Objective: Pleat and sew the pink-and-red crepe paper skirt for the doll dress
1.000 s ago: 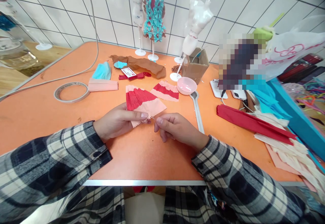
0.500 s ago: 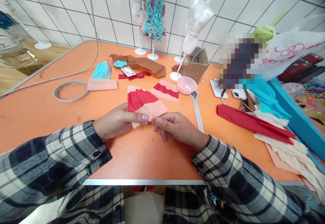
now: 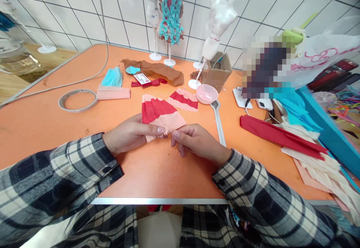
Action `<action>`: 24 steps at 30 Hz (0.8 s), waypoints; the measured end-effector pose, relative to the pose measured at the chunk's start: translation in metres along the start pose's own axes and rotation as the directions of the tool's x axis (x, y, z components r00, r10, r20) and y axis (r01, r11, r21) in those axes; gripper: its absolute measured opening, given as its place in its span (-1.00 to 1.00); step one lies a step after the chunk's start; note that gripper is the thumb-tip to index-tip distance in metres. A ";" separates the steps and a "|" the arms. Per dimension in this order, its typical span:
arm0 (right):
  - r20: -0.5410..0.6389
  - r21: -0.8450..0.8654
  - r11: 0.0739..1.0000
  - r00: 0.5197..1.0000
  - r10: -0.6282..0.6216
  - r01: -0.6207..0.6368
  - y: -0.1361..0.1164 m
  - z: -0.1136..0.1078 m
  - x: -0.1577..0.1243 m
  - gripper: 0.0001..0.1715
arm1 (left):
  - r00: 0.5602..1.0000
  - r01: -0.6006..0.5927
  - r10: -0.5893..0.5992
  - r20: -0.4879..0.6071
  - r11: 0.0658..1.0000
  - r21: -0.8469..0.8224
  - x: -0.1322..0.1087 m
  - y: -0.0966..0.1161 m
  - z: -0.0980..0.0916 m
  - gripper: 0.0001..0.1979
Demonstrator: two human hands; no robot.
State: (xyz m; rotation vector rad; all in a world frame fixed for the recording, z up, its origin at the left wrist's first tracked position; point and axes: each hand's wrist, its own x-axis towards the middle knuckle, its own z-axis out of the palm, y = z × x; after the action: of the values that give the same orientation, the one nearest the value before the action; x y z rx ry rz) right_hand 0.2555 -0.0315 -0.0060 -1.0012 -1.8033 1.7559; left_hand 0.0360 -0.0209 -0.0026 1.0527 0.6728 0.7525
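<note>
My left hand (image 3: 128,133) pinches a pink-and-red piece of crepe paper (image 3: 159,111), its thumb on top of the frilled lower edge. The piece flares out like a small skirt, with a red band across pale pink. At its lower right corner, my right hand (image 3: 194,141) has thumb and forefinger pressed together on the edge, the other fingers curled below. What lies between those fingertips is mostly hidden. Just beyond, a second striped crepe paper piece (image 3: 184,99) lies flat on the orange table (image 3: 168,176), beside a pink bowl (image 3: 207,94).
A tape roll (image 3: 78,101) and folded pink paper (image 3: 114,93) lie to the left. Small white mannequins (image 3: 211,47) and a cardboard box (image 3: 217,71) stand along the tiled wall. A grey-handled tool (image 3: 218,124), red paper (image 3: 281,137) and phones (image 3: 242,98) are at right.
</note>
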 end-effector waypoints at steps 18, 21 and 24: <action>0.025 -0.050 0.999 1.000 0.007 -0.005 -0.004 -0.001 -0.001 -0.39 | 0.998 -0.003 0.007 0.069 0.998 -0.064 0.000 0.003 0.003 -0.85; 0.028 -0.030 1.000 1.000 -0.001 0.002 -0.004 -0.001 -0.001 -0.39 | 0.996 -0.029 0.033 0.087 0.999 -0.042 -0.001 0.005 0.003 -0.86; 0.030 -0.009 1.000 1.000 0.007 -0.007 -0.002 -0.001 -0.001 -0.41 | 0.997 -0.022 0.025 0.077 0.999 -0.037 -0.001 0.004 0.001 -0.88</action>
State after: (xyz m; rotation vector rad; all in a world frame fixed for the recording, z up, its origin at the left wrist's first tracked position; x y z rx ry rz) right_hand 0.2568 -0.0313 -0.0035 -0.9908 -1.8298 1.7781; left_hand 0.0351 -0.0210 0.0012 1.0525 0.5794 0.7380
